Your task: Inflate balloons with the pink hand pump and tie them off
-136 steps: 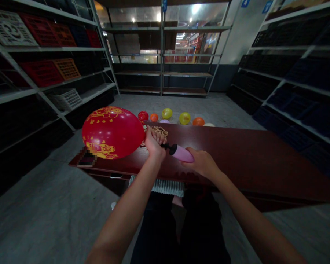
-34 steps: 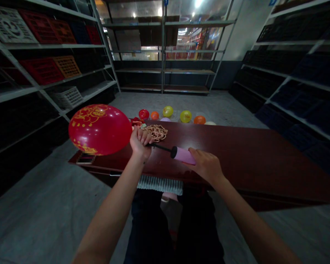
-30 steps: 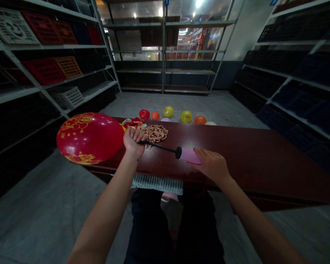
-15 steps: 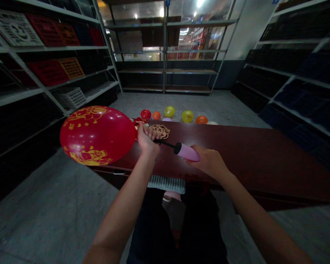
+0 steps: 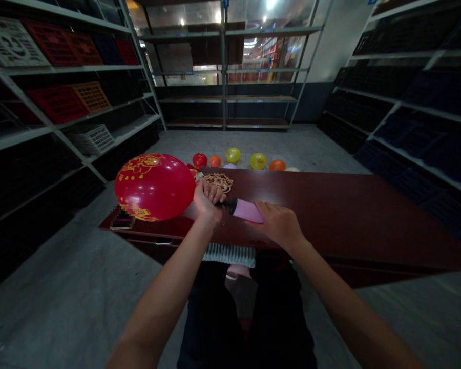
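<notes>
A red balloon (image 5: pixel 157 187) with yellow printing points left above the table. My left hand (image 5: pixel 209 200) is closed at its neck, around the black front end of a hand pump; the nozzle itself is hidden in the fingers. My right hand (image 5: pixel 278 220) is wrapped round the pink body of the balloon pump (image 5: pixel 248 210). The pump's black collar sits close to my left hand. Behind my left hand, a tan, looped, chain-like pile (image 5: pixel 219 181) lies on the dark red table (image 5: pixel 346 210).
Several balloons, among them a yellow balloon (image 5: pixel 258 161) and an orange balloon (image 5: pixel 277 165), lie beyond the table's far edge. A pixelated dark object (image 5: pixel 123 219) rests at the table's left end. Shelves with crates (image 5: pixel 57 102) stand left; more racks stand behind and right.
The pink pump body has moved left toward my left hand, and its black rod no longer shows. The balloon looks smaller than before. The view has shifted slightly.
</notes>
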`<state>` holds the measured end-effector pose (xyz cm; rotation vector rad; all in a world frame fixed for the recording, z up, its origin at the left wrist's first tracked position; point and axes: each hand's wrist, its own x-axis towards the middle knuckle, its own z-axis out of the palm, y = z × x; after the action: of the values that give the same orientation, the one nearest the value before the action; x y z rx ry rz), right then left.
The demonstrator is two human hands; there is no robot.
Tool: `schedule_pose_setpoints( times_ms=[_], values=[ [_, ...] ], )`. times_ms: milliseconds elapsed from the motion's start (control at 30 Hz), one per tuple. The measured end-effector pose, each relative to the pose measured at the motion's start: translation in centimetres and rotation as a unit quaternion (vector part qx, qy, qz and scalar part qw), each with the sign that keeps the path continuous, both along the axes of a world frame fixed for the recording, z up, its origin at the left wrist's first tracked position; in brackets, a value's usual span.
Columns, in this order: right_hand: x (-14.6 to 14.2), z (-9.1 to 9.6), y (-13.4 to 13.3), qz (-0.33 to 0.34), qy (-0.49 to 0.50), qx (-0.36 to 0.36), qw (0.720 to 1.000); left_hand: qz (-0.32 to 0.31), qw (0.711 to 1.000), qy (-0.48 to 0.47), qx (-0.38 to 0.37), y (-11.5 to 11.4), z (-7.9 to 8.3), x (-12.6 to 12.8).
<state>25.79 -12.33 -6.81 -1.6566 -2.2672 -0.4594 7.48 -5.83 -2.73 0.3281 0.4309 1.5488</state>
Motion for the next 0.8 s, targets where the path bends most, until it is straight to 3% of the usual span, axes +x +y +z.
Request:
schedule_pose_setpoints(
  times_ms=[233,433,567,800],
  values=[
    [3.3,-1.1,-0.7,-0.019,-0.038,0.015,0.999,0.019,1.0,0.006,0.021,1.0,0.2,-3.2],
    [5.4,-1.8,-1.2,-0.02,-0.058,0.017,0.998,0.066,0.998,-0.005,0.0,1.4,-0.5,-5.5],
    [5.0,-1.2,-0.7,-0.024,-0.02,-0.005,0.999,0.119,0.993,-0.008,-0.026,1.4,-0.3,-4.9],
    [3.0,0.6,0.2,-0.019,0.048,-0.009,0.999,0.198,0.98,-0.011,-0.004,0.7,1.9,-2.0]
  ],
)
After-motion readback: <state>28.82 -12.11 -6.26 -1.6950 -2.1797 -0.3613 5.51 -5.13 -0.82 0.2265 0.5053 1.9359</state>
